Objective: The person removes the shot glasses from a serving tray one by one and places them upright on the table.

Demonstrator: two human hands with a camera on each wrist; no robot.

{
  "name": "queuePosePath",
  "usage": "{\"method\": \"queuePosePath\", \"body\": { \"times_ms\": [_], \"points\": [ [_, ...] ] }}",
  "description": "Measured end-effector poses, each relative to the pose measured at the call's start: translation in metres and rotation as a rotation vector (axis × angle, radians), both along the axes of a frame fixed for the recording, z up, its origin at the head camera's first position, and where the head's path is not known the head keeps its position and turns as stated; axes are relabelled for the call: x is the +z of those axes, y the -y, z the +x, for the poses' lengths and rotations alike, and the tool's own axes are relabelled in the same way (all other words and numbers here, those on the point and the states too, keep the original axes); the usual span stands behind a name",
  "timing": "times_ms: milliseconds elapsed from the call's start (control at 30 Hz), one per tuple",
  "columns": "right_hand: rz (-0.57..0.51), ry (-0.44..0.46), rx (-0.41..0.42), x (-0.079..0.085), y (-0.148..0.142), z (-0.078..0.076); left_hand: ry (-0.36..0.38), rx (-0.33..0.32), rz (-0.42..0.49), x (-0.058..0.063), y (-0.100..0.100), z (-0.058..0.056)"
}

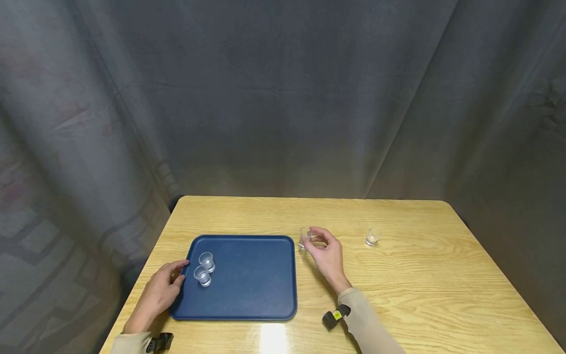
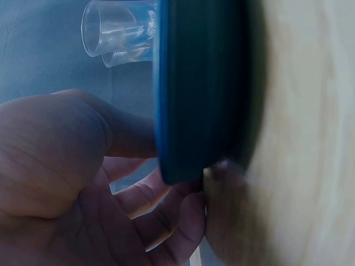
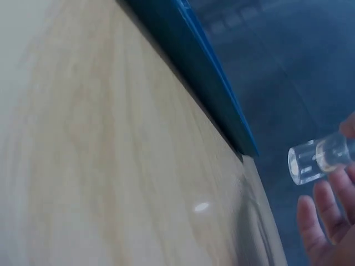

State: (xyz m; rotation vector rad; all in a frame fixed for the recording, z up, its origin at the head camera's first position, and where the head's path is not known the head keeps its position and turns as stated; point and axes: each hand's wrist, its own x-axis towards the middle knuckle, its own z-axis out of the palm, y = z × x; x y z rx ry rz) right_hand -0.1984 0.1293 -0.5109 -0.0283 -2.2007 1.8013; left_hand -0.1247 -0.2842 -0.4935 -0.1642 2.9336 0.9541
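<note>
My left hand (image 1: pixel 160 293) is at the left edge of a blue tray (image 1: pixel 252 315), thumb over the rim and fingers along its outer side and underside in the left wrist view. Two clear shot glasses stand close together on the tray's left part, one glass (image 1: pixel 202 276) nearer me and another glass (image 1: pixel 207 262) just behind. Beyond the tray's right edge, my right hand (image 1: pixel 328 256) pinches a third shot glass (image 3: pixel 308 161) between thumb and fingers. In the right wrist view this glass is raised above the table, its base pointing towards the tray side.
Another small clear glass (image 1: pixel 371 238) stands on the wooden table (image 1: pixel 424 275), right of my right hand. Grey curtains (image 1: pixel 283 98) hang behind the table and along both sides. A bright reflection lies at the table's front, below the tray.
</note>
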Motion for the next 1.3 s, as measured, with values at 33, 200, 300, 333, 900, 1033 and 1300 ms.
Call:
{"method": "queuePosePath", "body": {
  "times_ms": [33,200,300,333,900,1033,1300],
  "points": [
    [0.008,0.008,-0.015,0.0,-0.003,0.0,0.001,0.0,0.0,0.0,0.0,0.0],
    [0.049,0.034,-0.086,0.0,-0.02,0.0,0.005,0.001,0.0,-0.001,0.0,0.0],
    [0.051,0.043,-0.119,-0.001,-0.03,0.001,0.004,-0.001,-0.002,-0.001,0.0,0.0],
    [0.051,0.046,-0.127,-0.001,-0.034,0.002,0.004,-0.002,-0.002,-0.001,0.0,0.0],
    [0.098,0.118,-0.235,-0.001,-0.089,0.015,-0.006,0.0,0.0,0.001,0.0,0.001],
    [0.145,0.091,-0.276,0.001,-0.099,0.019,-0.001,-0.003,0.005,0.001,-0.001,0.001],
    [0.166,0.059,-0.337,0.002,-0.112,0.02,-0.002,0.0,-0.001,0.0,-0.001,0.001]
  ]
}}
